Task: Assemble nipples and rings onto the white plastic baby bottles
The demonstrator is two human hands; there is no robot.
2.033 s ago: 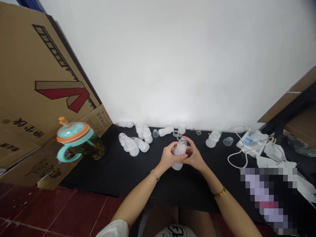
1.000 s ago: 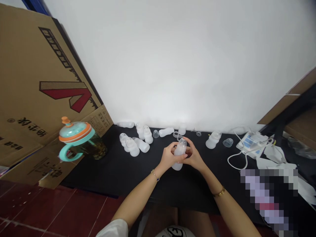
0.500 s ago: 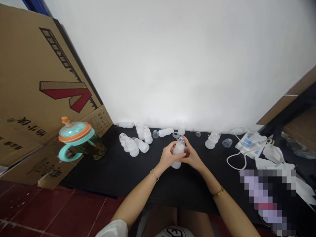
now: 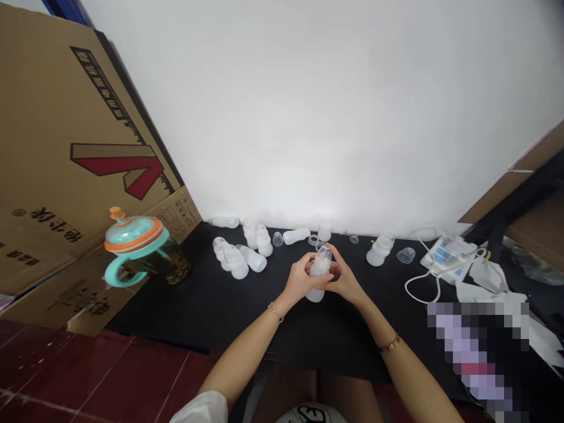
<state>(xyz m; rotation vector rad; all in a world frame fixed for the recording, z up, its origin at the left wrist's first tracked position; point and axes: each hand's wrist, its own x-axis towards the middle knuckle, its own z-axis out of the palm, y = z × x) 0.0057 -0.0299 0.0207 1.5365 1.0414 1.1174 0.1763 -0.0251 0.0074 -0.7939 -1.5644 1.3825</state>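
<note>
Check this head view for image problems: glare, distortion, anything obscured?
In the head view, the white wall glares brightest just above the frosted plastic bottles, wide-angle distortion bends the brown cardboard sheet, and a pixelated mosaic patch hides the lower right.

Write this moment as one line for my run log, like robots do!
left hand: holds frosted white plastic baby bottle | right hand: holds same bottle | nearby: clear plastic ring

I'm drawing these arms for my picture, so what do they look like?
The arms are bare, with no gloves on the left hand or right hand. The left wrist has a thin chain bracelet with a small dark blue charm, and the right wrist has a gold bracelet. A white sleeve shows at the top of the left arm.
</note>
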